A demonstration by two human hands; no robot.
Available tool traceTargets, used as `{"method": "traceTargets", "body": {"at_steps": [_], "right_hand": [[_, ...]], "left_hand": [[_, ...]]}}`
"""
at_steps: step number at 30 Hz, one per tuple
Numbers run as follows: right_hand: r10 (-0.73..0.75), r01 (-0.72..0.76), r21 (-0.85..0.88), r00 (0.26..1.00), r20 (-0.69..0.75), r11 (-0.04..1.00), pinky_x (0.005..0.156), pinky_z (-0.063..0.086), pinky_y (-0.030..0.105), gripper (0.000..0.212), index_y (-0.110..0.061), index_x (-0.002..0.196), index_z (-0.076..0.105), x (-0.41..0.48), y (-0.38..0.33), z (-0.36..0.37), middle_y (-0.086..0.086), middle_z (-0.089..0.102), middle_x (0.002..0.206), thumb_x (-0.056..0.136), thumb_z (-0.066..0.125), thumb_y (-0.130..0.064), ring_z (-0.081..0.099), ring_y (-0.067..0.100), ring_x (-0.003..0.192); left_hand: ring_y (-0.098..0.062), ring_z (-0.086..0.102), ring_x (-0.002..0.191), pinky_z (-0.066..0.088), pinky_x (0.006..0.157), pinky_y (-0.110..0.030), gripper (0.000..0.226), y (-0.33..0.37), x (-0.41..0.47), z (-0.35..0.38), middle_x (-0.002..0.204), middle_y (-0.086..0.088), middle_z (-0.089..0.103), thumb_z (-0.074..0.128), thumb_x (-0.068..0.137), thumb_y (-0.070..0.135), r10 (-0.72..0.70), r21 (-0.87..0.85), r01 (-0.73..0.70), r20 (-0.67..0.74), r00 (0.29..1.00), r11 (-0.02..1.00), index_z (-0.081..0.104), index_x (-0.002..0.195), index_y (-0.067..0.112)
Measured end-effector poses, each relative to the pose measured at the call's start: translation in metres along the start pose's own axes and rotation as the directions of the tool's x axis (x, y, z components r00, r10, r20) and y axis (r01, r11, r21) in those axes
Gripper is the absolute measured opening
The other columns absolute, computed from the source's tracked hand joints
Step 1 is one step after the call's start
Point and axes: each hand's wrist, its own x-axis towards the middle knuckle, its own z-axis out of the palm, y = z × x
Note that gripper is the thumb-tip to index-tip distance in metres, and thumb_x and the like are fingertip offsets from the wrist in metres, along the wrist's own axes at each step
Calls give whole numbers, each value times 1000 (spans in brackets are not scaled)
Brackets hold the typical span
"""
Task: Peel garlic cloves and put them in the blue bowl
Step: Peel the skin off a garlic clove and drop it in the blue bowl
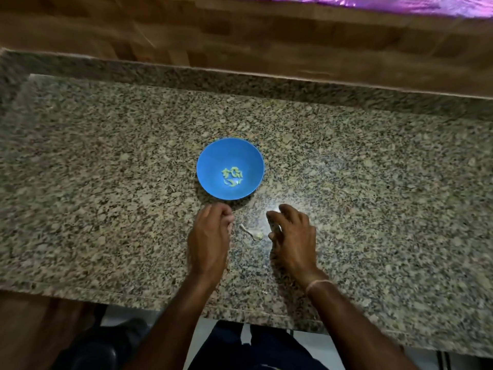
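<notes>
A speckled granite surface [373,161] runs across the view, with a raised granite lip and a wood-block wall [266,38] behind it.

The blue bowl [213,156] stands upright near the middle of the surface. Several peeled garlic cloves [232,177] lie clustered at its bottom.

The left hand [210,236] sits just in front of the bowl's near rim, back up. Its fingers [224,209] are curled together under the palm, and whether they enclose anything cannot be told.

The right hand [293,233] is to the right of the left hand and apart from the bowl. Its fingers [274,216] are spread and loosely bent, gripping nothing. A thin band [318,283] circles its wrist.

A pale garlic scrap [252,232] lies on the surface between the two hands, touching neither.
</notes>
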Motion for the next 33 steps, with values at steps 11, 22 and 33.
{"method": "traceTargets", "body": {"at_steps": [11, 22, 33], "right_hand": [[50, -48, 66, 998, -28, 997, 95, 45, 45, 51, -31, 137, 62, -6, -7, 2, -1, 49, 153, 90, 76, -17, 41, 25, 135], [15, -6, 280, 999, -30, 960, 104, 48, 42, 43, -27, 131, 68, -9, 7, 2, -2, 56, 148, 91, 73, -13, 47, 21, 133], [23, -89, 891, 996, 87, 445, 83, 60, 31, 22, -17, 116, 76, -28, -16, -48, -6, 77, 109, 96, 72, -8, 73, 15, 99]], "left_hand": [[-22, 58, 99, 51, 65, -38, 17, 22, 53, -1, 106, 0, 66, 71, 95, 17, 345, 112, -343, 1, 939, 933, 69, 112, 18], [-13, 67, 90, 55, 72, -31, 11, -12, -18, 49, 101, 8, 69, 74, 92, 16, 21, -266, 65, 310, 951, 962, 73, 102, 22], [-8, 73, 82, 57, 65, -21, 33, 38, -24, 28, 104, -5, 76, 60, 92, 24, -214, -687, 726, 704, 678, 41, 65, 121, 9]]}}
